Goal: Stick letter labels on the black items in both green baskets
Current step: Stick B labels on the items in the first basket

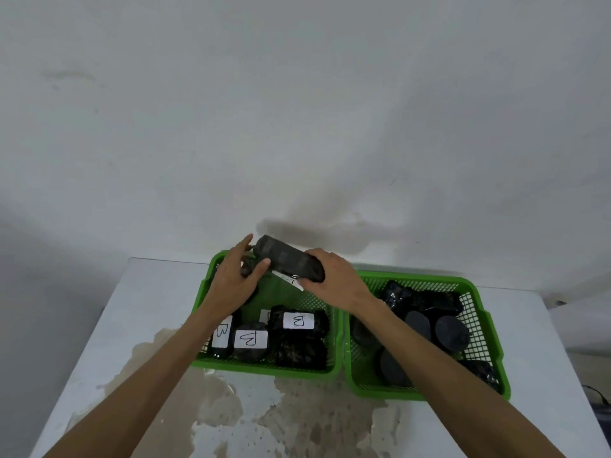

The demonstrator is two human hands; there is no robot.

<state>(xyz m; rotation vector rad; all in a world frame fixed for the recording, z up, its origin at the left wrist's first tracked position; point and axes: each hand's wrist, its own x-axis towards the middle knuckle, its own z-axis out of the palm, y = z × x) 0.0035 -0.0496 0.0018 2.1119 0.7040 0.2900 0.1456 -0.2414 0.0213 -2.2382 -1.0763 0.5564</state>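
Two green baskets stand side by side on a white table. Over the far end of the left basket I hold a long black item in the air. My right hand grips its right end, and a white label sticks out under it. My left hand touches its left end with fingers spread. In the left basket lie black items with white labels marked B. The right basket holds several black items with no labels showing.
The white table has brownish worn patches at its near edge. A plain white wall rises right behind the baskets. A dark cable lies beyond the table's right side.
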